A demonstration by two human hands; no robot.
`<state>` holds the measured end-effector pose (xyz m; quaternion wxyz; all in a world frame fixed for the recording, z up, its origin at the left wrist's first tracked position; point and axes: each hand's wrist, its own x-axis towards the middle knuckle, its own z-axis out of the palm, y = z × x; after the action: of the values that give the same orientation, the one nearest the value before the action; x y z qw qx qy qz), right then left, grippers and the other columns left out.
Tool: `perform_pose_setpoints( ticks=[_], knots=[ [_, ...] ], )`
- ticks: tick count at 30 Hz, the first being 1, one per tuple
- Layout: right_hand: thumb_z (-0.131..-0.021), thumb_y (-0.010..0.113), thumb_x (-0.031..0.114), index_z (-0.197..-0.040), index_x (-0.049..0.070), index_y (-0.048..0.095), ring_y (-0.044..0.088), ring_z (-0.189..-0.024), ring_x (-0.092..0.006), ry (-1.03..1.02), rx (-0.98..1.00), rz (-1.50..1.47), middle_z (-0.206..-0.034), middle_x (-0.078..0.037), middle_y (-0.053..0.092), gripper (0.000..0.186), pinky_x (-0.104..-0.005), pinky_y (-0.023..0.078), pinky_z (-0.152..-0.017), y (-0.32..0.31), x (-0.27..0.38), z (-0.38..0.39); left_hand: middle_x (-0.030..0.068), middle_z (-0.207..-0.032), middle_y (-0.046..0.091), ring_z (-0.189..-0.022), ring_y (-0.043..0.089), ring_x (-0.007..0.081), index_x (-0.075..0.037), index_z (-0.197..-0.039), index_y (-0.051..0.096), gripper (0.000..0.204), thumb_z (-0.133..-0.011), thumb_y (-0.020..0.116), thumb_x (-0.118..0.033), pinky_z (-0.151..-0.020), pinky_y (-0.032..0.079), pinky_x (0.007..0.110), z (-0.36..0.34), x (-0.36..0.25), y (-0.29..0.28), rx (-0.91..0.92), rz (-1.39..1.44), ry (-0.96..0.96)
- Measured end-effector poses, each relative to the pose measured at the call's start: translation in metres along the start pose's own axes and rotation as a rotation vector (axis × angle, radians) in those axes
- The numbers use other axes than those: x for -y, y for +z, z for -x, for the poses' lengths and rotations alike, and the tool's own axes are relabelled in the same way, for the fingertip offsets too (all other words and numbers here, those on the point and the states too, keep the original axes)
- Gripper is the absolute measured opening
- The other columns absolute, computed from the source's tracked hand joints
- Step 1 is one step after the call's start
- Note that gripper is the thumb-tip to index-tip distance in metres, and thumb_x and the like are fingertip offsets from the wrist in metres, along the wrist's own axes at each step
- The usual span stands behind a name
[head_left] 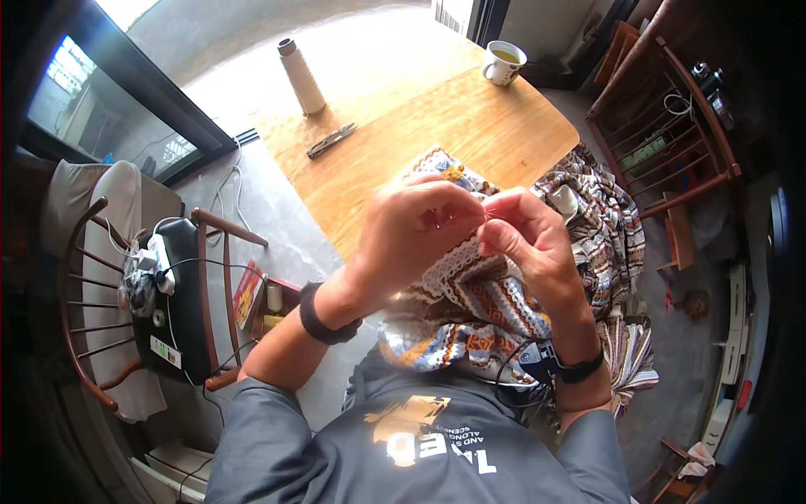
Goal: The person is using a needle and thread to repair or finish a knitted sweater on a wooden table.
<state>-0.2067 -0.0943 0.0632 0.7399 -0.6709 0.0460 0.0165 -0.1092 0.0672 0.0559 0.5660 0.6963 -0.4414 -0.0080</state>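
My left hand (416,225) and my right hand (533,233) meet above my lap, fingertips almost touching. Both are closed in a pinch around something very thin between them, too fine to name. Beneath them a patterned knitted fabric (495,307) in white, brown, orange and blue lies bunched over my lap and up onto the table edge. A cone of beige yarn (302,81) stands on the wooden table (420,109). Close to it lies a small dark tool (332,141), perhaps thread snips.
A mug (504,64) of yellowish liquid sits near the table's far right corner. More patterned fabric (600,218) hangs down at the right. The left chair (84,307) carries a power strip (159,262) and cables. Another wooden chair (672,143) stands at the right.
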Motion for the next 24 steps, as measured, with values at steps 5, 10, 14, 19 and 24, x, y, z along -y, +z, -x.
perform_pose_setpoints(
  ticks=[5, 10, 14, 19, 24],
  knots=[
    [-0.089, 0.061, 0.005, -0.093, 0.0, 0.061, 0.057, -0.077, -0.0056, -0.139, -0.124, 0.057, -0.085, -0.002, 0.063, 0.007, -0.0194, 0.047, -0.071, 0.0, -0.006, 0.015, 0.0021, -0.085, 0.066, -0.077, 0.06, 0.0052, 0.002, -0.092, 0.065, 0.01, -0.084, 0.067, -0.005, -0.068, 0.05, 0.02, 0.019, -0.001, 0.015, 0.077, 0.593, -0.44],
    [-0.084, 0.064, 0.0, -0.09, -0.001, 0.065, 0.057, -0.07, -0.0033, -0.101, -0.142, 0.128, -0.077, -0.001, 0.065, 0.006, -0.0179, 0.048, -0.064, -0.003, -0.001, 0.026, 0.0027, -0.085, 0.065, -0.08, 0.061, 0.0074, 0.003, -0.091, 0.063, 0.01, -0.085, 0.066, -0.004, -0.073, 0.05, 0.021, 0.032, 0.002, 0.024, 0.121, 0.812, -0.502],
    [-0.083, 0.065, -0.001, -0.088, -0.001, 0.065, 0.056, -0.068, -0.0018, -0.072, -0.178, 0.095, -0.076, 0.0, 0.064, 0.005, -0.0167, 0.046, -0.061, -0.001, -0.003, 0.033, 0.0007, -0.083, 0.064, -0.075, 0.058, 0.0056, 0.001, -0.088, 0.065, 0.008, -0.083, 0.068, -0.005, -0.068, 0.049, 0.021, 0.038, 0.007, 0.033, 0.095, 0.783, -0.438],
    [-0.082, 0.065, -0.001, -0.085, 0.0, 0.065, 0.052, -0.065, -0.0006, -0.204, -0.238, 0.099, -0.074, 0.002, 0.062, 0.003, -0.0156, 0.042, -0.059, 0.002, -0.022, 0.032, 0.0015, -0.079, 0.062, -0.069, 0.058, 0.0058, -0.001, -0.085, 0.066, 0.007, -0.08, 0.069, -0.004, -0.061, 0.047, 0.022, 0.041, 0.001, 0.037, 0.047, 0.555, -0.389],
    [-0.082, 0.062, -0.004, -0.084, 0.0, 0.062, 0.052, -0.074, -0.0046, -0.364, -0.315, -0.067, -0.081, -0.001, 0.057, 0.005, -0.0183, 0.042, -0.067, 0.006, -0.035, 0.032, 0.0035, -0.073, 0.059, -0.063, 0.058, 0.009, -0.003, -0.083, 0.066, 0.007, -0.078, 0.07, -0.002, -0.055, 0.046, 0.023, 0.032, -0.01, 0.037, -0.003, 0.311, -0.26]
  ],
)
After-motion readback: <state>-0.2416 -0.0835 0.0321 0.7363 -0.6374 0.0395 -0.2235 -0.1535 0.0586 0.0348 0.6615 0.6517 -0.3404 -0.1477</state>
